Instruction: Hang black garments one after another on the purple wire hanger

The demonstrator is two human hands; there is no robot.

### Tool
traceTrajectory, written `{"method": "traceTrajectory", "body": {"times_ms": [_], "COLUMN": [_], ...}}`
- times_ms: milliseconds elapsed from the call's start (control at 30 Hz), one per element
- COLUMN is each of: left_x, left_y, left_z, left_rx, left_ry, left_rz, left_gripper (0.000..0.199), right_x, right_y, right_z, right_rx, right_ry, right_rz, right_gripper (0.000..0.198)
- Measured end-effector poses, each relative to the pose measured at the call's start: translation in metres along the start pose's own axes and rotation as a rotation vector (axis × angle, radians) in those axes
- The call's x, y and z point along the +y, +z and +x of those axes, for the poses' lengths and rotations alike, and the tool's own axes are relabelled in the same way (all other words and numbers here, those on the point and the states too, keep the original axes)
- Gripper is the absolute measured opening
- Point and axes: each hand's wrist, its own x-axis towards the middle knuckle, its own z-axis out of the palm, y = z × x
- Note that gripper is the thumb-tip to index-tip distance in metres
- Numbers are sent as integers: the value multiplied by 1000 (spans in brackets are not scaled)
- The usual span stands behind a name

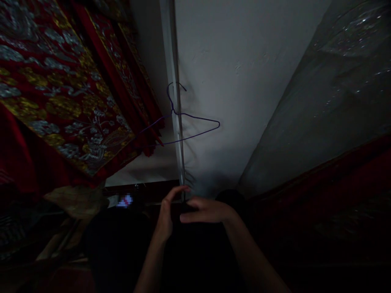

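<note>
In the dim light both of my hands are low in the middle, in front of my dark clothing. My left hand [166,213] has its fingers stretched toward the right, loosely curved. My right hand [210,209] reaches in from the other side, thumb and fingers apart with a dark gap between them. The hands are close together, and I see nothing held in either. Above them a purple wire hanger [200,117] hangs in front of a pale vertical strip [175,97] on the wall. Its left end overlaps the red embroidered cloth [76,101].
Red cloth with gold and silver embroidery fills the upper left. A white wall [238,73] stands ahead. On the right is a shiny clear plastic sheet [320,97], with dark red cloth [345,175] below it. A pale cloth bundle [79,201] lies at lower left.
</note>
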Motion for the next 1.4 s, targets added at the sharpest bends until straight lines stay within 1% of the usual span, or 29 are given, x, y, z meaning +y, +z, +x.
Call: {"method": "traceTrajectory", "body": {"times_ms": [33,67,100,133,167,200,233,267,333,367,467,533,567,600,667,700,767,867,967,1000,1033,1100,1167,1200,1300,1367,1400], "left_x": [-8,-16,-23,-28,-30,-29,-26,-21,-5,3,27,38,41,42,41,39,35,34,40,43,47,54,63,68,89,104,110], "left_y": [-2,-3,-3,-3,-4,-5,-6,-10,-22,-31,-64,-87,-98,-108,-129,-139,-157,-175,-176,-174,-171,-164,-157,-153,-134,-118,-110], "left_z": [-3,-7,-10,-12,-12,-10,-5,1,19,27,47,52,53,53,54,54,57,65,77,80,84,90,96,100,117,132,139], "left_rx": [-103,-184,-241,-282,-312,-331,-335,-314,-201,-108,123,202,214,205,141,96,38,44,77,98,127,181,229,250,273,241,223], "left_ry": [-38,-77,-110,-130,-131,-118,-99,-80,-63,-71,-88,-47,-15,18,54,47,-5,-139,-267,-268,-236,-105,65,141,324,386,398], "left_rz": [29,73,125,172,206,226,235,236,229,221,247,330,377,425,517,558,605,544,422,410,423,520,621,635,527,469,482], "left_gripper": [90,93,92,87,79,71,60,48,29,25,25,25,24,22,22,22,19,11,15,17,19,22,25,25,27,25,23], "right_x": [-5,-11,-16,-21,-26,-31,-37,-43,-56,-63,-76,-72,-67,-59,-40,-31,-17,-13,-24,-28,-32,-40,-46,-48,-54,-56,-56], "right_y": [-5,-13,-21,-32,-43,-54,-65,-75,-92,-98,-113,-121,-124,-126,-126,-125,-121,-116,-116,-117,-118,-120,-120,-120,-115,-109,-105], "right_z": [0,-2,-5,-8,-13,-17,-20,-23,-21,-16,10,35,48,60,79,85,86,68,40,32,25,15,8,6,3,3,4], "right_rx": [-140,-255,-334,-364,-350,-294,-204,-89,151,267,593,751,778,766,690,656,617,578,517,503,493,482,479,478,422,369,358], "right_ry": [-5,-3,4,9,20,31,26,-2,-113,-187,-382,-455,-466,-462,-413,-391,-380,-416,-398,-385,-371,-352,-343,-335,-320,-344,-369], "right_rz": [-104,-184,-241,-278,-313,-355,-406,-454,-510,-510,-440,-411,-406,-407,-404,-407,-431,-492,-513,-511,-509,-514,-532,-538,-517,-484,-474], "right_gripper": [39,37,36,35,35,33,30,24,11,11,27,40,45,45,37,33,32,33,28,25,24,19,13,11,10,12,13]}}
